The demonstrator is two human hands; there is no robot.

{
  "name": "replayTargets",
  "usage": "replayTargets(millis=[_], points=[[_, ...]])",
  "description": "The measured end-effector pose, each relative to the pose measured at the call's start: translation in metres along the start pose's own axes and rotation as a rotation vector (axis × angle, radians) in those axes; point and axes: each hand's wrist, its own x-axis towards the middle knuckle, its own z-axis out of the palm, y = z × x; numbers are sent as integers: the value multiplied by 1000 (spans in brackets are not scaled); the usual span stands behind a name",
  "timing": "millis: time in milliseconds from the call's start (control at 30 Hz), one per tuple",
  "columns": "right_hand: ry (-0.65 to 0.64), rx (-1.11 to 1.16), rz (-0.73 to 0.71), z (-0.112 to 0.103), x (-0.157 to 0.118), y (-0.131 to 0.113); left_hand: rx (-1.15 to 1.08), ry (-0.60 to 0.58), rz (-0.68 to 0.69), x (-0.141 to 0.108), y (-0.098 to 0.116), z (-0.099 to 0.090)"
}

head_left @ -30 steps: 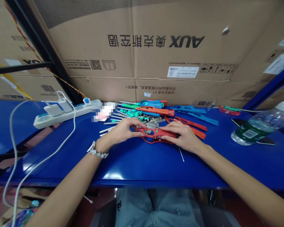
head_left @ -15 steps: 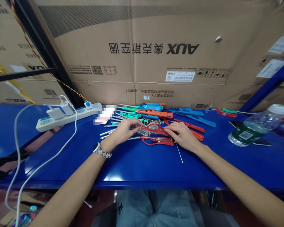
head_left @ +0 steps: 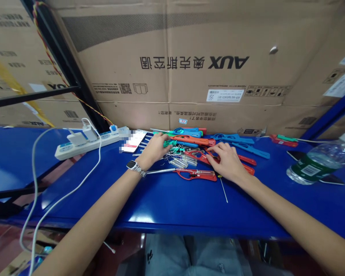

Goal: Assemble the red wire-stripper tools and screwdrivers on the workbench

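Observation:
My left hand (head_left: 155,148), with a watch on the wrist, is at the left of the pile, its fingertips closed at small green parts (head_left: 169,143). My right hand (head_left: 224,160) pinches the right end of a red lighter shell (head_left: 197,155). Below it lies a red lighter body (head_left: 196,174) with a metal tube and a clear tank. Clear tanks (head_left: 186,161) and thin wires sit between the hands. Orange (head_left: 189,140) and blue shells (head_left: 189,132) lie behind. Silver tubes are partly hidden by my left hand.
A power strip (head_left: 97,141) with plugs and white cables lies at left, beside a phone (head_left: 135,141). A water bottle (head_left: 313,163) stands tilted in view at right. A thin screwdriver (head_left: 223,188) is near the front. Cardboard boxes (head_left: 175,76) stand behind.
My left hand has left the red shell and moved up and back to the green parts. My right hand still holds the shell. The view has shifted slightly.

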Motion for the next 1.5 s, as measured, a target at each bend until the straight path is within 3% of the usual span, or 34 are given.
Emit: replayTargets(millis=[133, 300, 467, 600, 700, 833, 1100, 1233, 1333, 1500], points=[[32, 44, -58, 2, 16, -16, 11, -24, 7, 10, 5, 7], [56, 132, -125, 11, 27, -30, -62, 26, 31, 9, 9, 6], [117, 325, -139, 9, 18, -38, -504, 169, 66, -3, 26, -5], [78, 562, -64, 4, 9, -52, -964, 82, -18, -15, 49, -4], [34, 721, 11, 6, 4, -60, -1121, 26, -94, -22, 62, 3], [37, 844, 85, 10, 1, -60, -1074, -30, -106, -27, 69, 10], [9, 878, 110, 3, 0, -56, -989, -160, -91, -30, 73, 7], [8, 920, 163, 4, 1, -55, -751, -68, 109, -32, 69, -4], [-9, 949, 208, 5, 1, -54, -578, -85, 299, -31, 61, -15], [-103, 920, 215, 7, 0, -57, -471, -182, 342, -30, 46, -22]])
